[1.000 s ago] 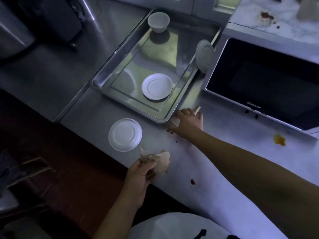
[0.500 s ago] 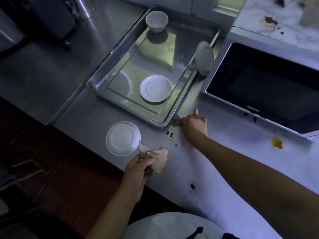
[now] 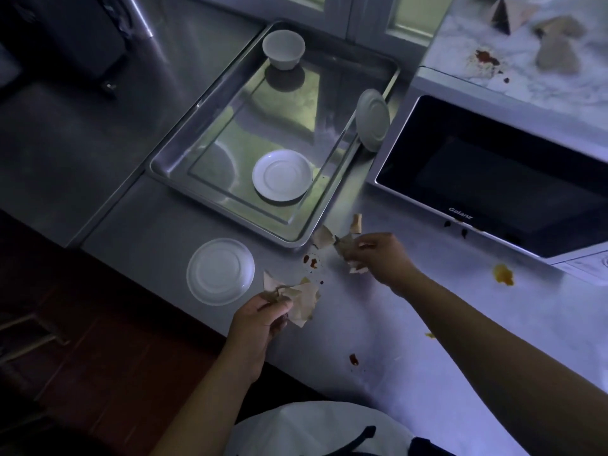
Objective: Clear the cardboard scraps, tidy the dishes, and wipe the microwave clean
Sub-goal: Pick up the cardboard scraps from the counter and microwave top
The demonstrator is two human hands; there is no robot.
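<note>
**A:** What is seen, from the largest thing down?

**B:** A steel counter [image 3: 427,340] is seen. At its right back a Galanz microwave [image 3: 493,179] is placed, with the door closed. On its top, brown cardboard pieces [image 3: 556,51] and a red stain [image 3: 487,57] are found.

**A:** And the dishes?

**B:** A metal tray [image 3: 223,209] is set to the left of the microwave. In it a white saucer [image 3: 282,175] is laid at the near end, and a small bowl [image 3: 283,49] at the far corner. A leaning plate [image 3: 373,120] is propped on its edge between the tray and the microwave. An upturned plate [image 3: 220,271] is placed on the counter near the front edge.

**A:** How are the hands held?

**B:** A bunch of cardboard scraps [image 3: 304,299] is gripped in the curled fingers of the left hand [image 3: 260,320], just beside the upturned plate. Some torn scraps [image 3: 343,246] are pinched by the right hand [image 3: 378,255], near the tray's near corner. One small scrap [image 3: 356,222] is seen just behind this hand. Red drops [image 3: 311,261] are seen between the two hands, and an orange spot [image 3: 503,274] in front of the microwave.
</note>
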